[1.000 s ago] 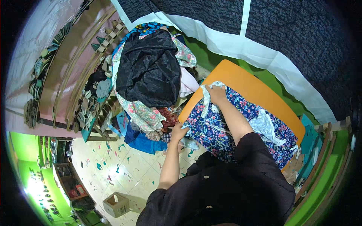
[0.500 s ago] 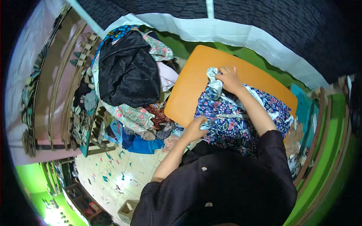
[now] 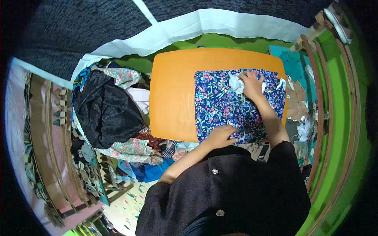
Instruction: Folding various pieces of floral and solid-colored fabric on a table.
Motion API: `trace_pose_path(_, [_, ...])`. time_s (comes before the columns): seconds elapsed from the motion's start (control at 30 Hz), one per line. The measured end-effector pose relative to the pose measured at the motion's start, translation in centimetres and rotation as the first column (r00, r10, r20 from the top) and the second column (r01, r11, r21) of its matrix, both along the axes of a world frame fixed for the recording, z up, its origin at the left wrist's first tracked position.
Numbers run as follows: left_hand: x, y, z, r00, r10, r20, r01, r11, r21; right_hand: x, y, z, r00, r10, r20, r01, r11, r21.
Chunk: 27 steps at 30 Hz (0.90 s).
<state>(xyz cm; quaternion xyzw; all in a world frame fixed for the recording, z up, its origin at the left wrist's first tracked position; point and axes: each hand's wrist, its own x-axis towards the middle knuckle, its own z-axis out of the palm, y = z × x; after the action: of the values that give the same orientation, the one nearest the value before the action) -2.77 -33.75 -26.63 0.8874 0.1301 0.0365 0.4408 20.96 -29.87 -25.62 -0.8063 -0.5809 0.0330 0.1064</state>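
Note:
A navy floral cloth (image 3: 214, 106) lies spread over the right part of an orange tabletop (image 3: 173, 94). My right hand (image 3: 253, 85) rests on its far half, fingers bent, gripping a crumpled white piece (image 3: 236, 83) that looks like thin cloth or paper. By the cloth's near edge, my left hand (image 3: 221, 136) lies on the fabric with thumb and fingers apart and nothing in it. A small white scrap (image 3: 281, 83) sits at the cloth's right edge.
Left of the table is a heap of fabrics topped by a black cloth (image 3: 108, 110). Shoe forms fill a wooden rack (image 3: 59, 145) further left. Brown and white scraps (image 3: 301, 106) lie right of the table, beside wooden rails (image 3: 319, 118). A white curtain edge (image 3: 208, 21) hangs behind.
The floral cloth, bunched and lifted before, now lies flatter. My right hand moved the white piece rightward over it. My left hand has loosened and settled on the cloth. The view has turned.

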Motion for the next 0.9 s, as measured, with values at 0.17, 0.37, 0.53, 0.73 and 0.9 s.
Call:
trace_pose_path(0.17, [-1.8,3.4,-0.1,0.853,0.483,0.195,-0.515,0.84,0.171,-4.7,-2.7,-2.3,0.986,-0.071,-0.15,0.121,0.924,0.362])
trace_pose_path(0.37, [-4.6,4.4,-6.3,0.978,0.144,-0.151,-0.044,0.851,0.524,-8.9,-6.7,-6.3,0.979,0.192,-0.074,-0.194,0.981,-0.021])
trace_pose_path(0.53, [-5.7,4.2,-6.1,0.991,0.067,-0.119,0.007,0.845,0.534,-6.0,-7.7,-6.4,0.841,-0.539,0.045,0.537,0.842,0.039])
trace_pose_path(0.73, [-6.8,4.0,-6.8,0.866,0.496,0.067,-0.478,0.778,0.408,-9.9,-0.4,-2.7,0.978,0.185,-0.099,-0.165,0.969,0.182])
trace_pose_path(0.9, [-6.8,2.1,-7.4,0.95,0.297,-0.096,-0.201,0.816,0.542,-9.4,4.7,-8.6,0.652,0.758,0.034,-0.754,0.642,0.138])
